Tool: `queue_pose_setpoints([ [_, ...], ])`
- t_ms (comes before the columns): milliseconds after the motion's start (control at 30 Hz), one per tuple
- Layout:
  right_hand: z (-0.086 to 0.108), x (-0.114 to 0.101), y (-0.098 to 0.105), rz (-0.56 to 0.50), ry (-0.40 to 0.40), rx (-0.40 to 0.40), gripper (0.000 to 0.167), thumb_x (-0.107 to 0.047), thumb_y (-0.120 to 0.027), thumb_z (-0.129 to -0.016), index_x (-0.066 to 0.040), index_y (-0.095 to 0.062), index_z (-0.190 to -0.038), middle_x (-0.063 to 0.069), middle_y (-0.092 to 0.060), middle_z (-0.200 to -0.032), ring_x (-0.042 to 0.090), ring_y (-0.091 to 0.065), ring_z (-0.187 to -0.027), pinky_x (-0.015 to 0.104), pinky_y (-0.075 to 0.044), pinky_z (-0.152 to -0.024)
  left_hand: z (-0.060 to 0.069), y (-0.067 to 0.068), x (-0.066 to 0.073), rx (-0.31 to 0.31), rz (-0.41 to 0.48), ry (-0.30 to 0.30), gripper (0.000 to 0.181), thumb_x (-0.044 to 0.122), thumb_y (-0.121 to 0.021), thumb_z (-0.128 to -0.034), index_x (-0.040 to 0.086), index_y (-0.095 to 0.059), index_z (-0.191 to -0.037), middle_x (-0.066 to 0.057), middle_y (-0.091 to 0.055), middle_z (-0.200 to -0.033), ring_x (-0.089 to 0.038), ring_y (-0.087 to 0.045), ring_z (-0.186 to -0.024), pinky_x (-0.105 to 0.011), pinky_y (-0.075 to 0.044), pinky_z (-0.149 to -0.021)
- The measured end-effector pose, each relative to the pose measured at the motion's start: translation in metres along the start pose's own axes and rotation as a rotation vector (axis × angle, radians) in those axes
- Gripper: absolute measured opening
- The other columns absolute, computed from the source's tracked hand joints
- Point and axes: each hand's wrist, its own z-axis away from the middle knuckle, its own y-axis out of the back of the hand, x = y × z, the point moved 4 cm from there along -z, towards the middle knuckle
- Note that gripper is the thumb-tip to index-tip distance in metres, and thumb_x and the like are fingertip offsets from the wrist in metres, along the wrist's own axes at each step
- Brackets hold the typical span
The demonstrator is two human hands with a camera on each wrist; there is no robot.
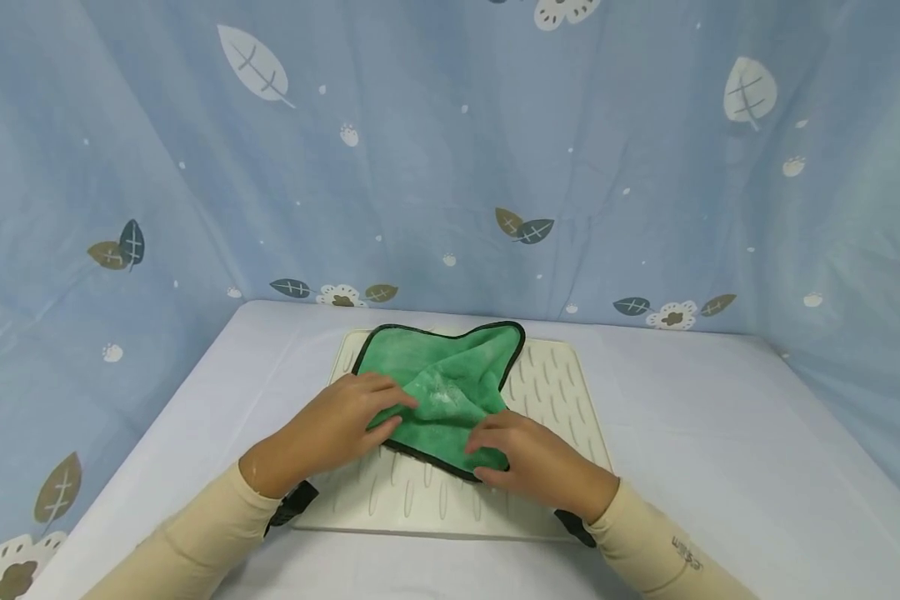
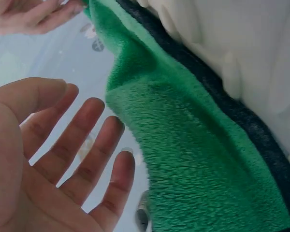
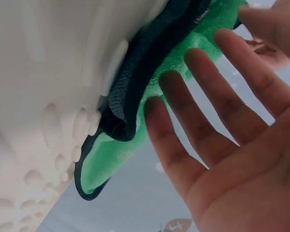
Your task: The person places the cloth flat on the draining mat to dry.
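Note:
A green cloth (image 1: 427, 358) with a black edge lies rumpled on a cream ribbed mat (image 1: 555, 383); a whitish patch marks its middle. Over the cloth's left side is my left hand (image 1: 352, 421), its fingers spread and loosely bent. In the left wrist view the left hand (image 2: 72, 159) shows nothing in its palm, with fingertips close beside the green pile. My right hand (image 1: 532, 458) hovers at the cloth's lower right corner. The right wrist view has the right hand (image 3: 237, 130) with fingers extended near the black border (image 3: 130, 92), gripping nothing.
The mat rests on a table with a white cover (image 1: 720, 442). Behind and at both sides hangs a blue curtain (image 1: 420, 167) with leaf and flower prints. Dark straps (image 1: 294, 502) sit at both wrists below the cream sleeves.

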Motion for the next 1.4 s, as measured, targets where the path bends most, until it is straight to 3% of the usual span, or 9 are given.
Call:
queue_pose_setpoints([
  [300, 0.002, 0.005, -0.006, 0.058, -0.016, -0.058, 0.029, -0.021, -0.083, -0.081, -0.014, -0.075, -0.108, -0.003, -0.068, -0.109, 0.012, -0.064, -0.103, 0.031, -0.054, -0.090, 0.002, -0.009, -0.004, -0.048, -0.023, 0.026, 0.024, 0.018, -0.075, -0.0899, 0.020, -0.073, -0.114, 0.004, -0.069, -0.108, -0.017, -0.066, -0.101, -0.040, -0.051, -0.083],
  [567, 0.002, 0.008, -0.003, 0.077, 0.003, -0.047, 0.014, -0.010, -0.074, -0.089, -0.015, -0.075, -0.102, -0.004, -0.070, -0.103, 0.009, -0.066, -0.097, 0.029, -0.055, -0.084, 0.004, -0.013, -0.006, -0.068, -0.015, 0.034, 0.026, 0.019, -0.076, -0.0886, 0.021, -0.072, -0.114, 0.005, -0.068, -0.109, -0.016, -0.065, -0.103, -0.040, -0.052, -0.084],
  [700, 0.002, 0.011, 0.000, 0.063, -0.032, -0.024, 0.012, -0.009, -0.069, -0.091, -0.016, -0.073, -0.100, -0.006, -0.070, -0.101, 0.009, -0.067, -0.095, 0.030, -0.055, -0.083, 0.005, -0.016, -0.007, -0.090, 0.000, 0.052, 0.027, 0.021, -0.076, -0.0889, 0.021, -0.072, -0.116, 0.004, -0.067, -0.112, -0.017, -0.064, -0.106, -0.041, -0.051, -0.086],
  [967, 0.004, 0.015, 0.006, 0.068, -0.044, 0.033, 0.010, -0.009, -0.068, -0.090, -0.014, -0.071, -0.098, -0.006, -0.071, -0.095, 0.007, -0.065, -0.086, 0.030, -0.055, -0.076, 0.007, -0.021, -0.006, -0.195, 0.047, 0.088, 0.037, 0.032, -0.076, -0.0887, 0.020, -0.069, -0.122, 0.001, -0.063, -0.122, -0.019, -0.062, -0.113, -0.047, -0.050, -0.091],
  [1233, 0.004, 0.020, 0.012, 0.066, -0.071, 0.068, 0.011, -0.008, -0.065, -0.085, -0.018, -0.068, -0.090, -0.010, -0.067, -0.087, 0.004, -0.058, -0.076, 0.026, -0.051, -0.070, 0.011, -0.027, -0.008, -0.284, 0.069, 0.154, 0.047, 0.035, -0.078, -0.0853, 0.021, -0.066, -0.129, -0.008, -0.057, -0.138, -0.028, -0.056, -0.128, -0.059, -0.045, -0.099],
  [1400, 0.005, 0.023, 0.015, 0.042, -0.080, 0.088, 0.013, -0.007, -0.063, -0.081, -0.020, -0.064, -0.083, -0.013, -0.058, -0.079, 0.006, -0.053, -0.070, 0.022, -0.046, -0.066, 0.013, -0.031, -0.009, -0.304, 0.053, 0.147, 0.049, 0.034, -0.078, -0.0850, 0.020, -0.065, -0.130, -0.009, -0.055, -0.141, -0.030, -0.055, -0.130, -0.061, -0.045, -0.099],
])
